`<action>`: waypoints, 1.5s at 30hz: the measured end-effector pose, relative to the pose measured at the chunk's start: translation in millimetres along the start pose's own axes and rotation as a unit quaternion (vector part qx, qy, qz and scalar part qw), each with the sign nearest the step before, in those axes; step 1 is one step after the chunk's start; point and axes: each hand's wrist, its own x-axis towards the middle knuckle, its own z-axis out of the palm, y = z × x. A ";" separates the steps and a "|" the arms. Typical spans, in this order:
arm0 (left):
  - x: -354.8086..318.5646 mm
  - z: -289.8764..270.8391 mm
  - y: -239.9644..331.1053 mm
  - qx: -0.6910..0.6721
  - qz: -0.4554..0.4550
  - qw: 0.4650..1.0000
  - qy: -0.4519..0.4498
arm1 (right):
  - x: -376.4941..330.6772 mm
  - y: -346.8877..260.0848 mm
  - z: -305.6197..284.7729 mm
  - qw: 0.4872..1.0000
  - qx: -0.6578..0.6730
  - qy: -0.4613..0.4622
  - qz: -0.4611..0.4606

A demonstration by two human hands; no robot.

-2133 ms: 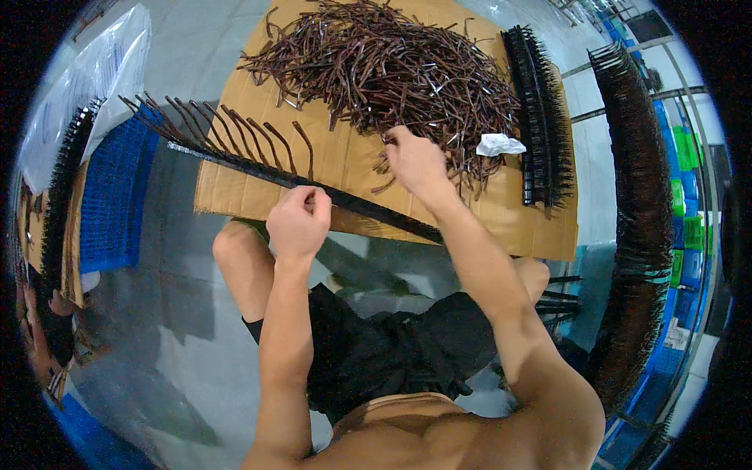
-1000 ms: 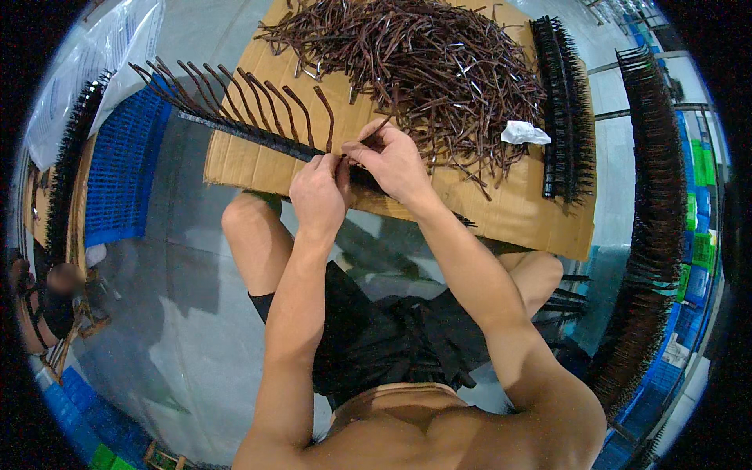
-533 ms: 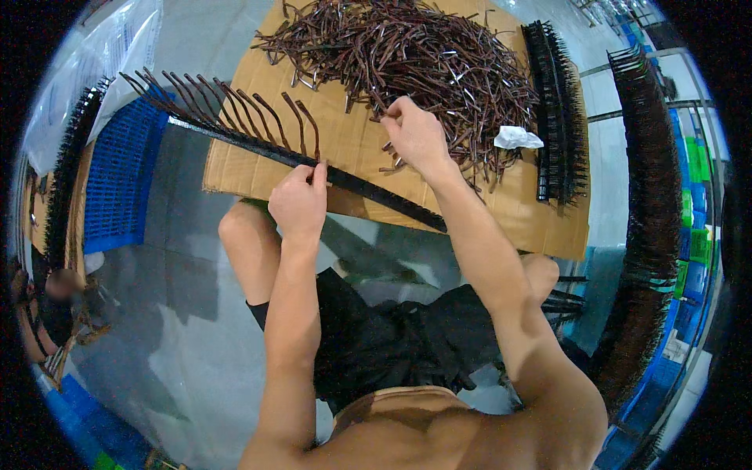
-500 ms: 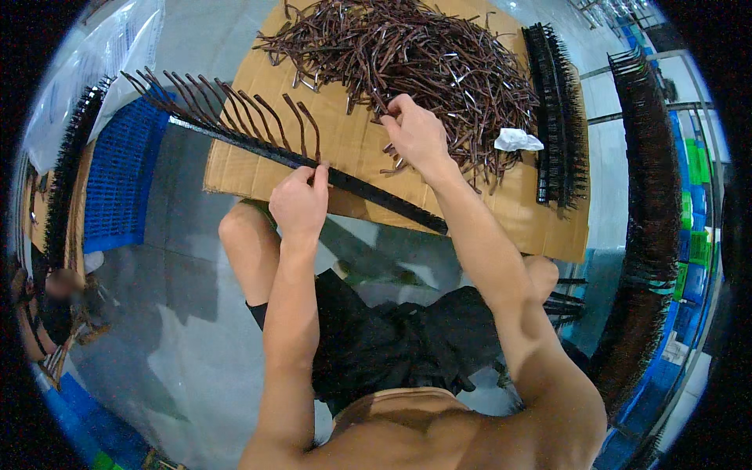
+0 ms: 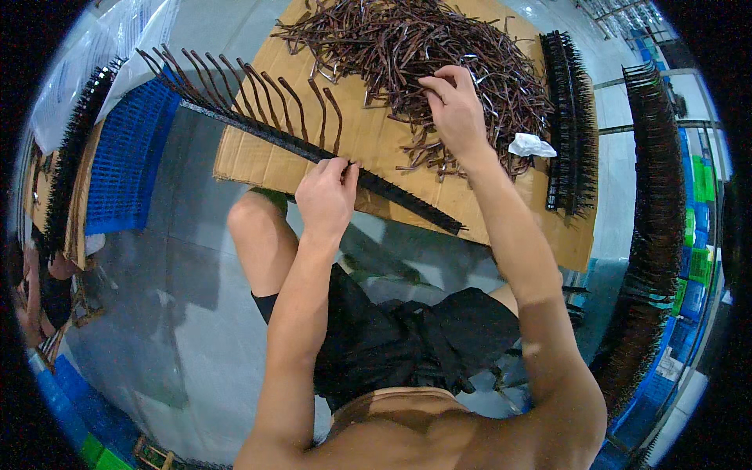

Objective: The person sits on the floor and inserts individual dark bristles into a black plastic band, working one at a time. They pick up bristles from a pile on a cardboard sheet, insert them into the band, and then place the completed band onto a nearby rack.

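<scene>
A long black bar (image 5: 399, 196) with a row of small pins slants across the near edge of the cardboard. Brown, slim pieces with bent tips, like eyeglass temples (image 5: 296, 110), stand upright along its left part. My left hand (image 5: 325, 196) is closed in a pinch on the bar, just right of the last standing temple. Over a heap of loose brown temples (image 5: 407, 47), my right hand (image 5: 458, 113) has thumb and forefinger drawn together at the heap's near side. Whatever lies between those fingertips is too small to make out.
Cardboard (image 5: 258, 157) lies under the heap. A crumpled white tissue (image 5: 531, 146) and dark bristly racks (image 5: 568, 125) are on its right. A long filled rack (image 5: 654, 196) curves beyond. Left are a blue crate (image 5: 133, 157) and another black rack (image 5: 78, 149).
My left hand has slid rightward along the bar, off the last standing temple. My right hand has moved a little right and up over the heap. The whole view has shifted slightly.
</scene>
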 end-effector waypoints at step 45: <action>-2.5 0.8 0.4 -0.008 0.014 1.000 0.022 | -23.5 -19.2 31.0 0.994 0.092 -0.058 0.032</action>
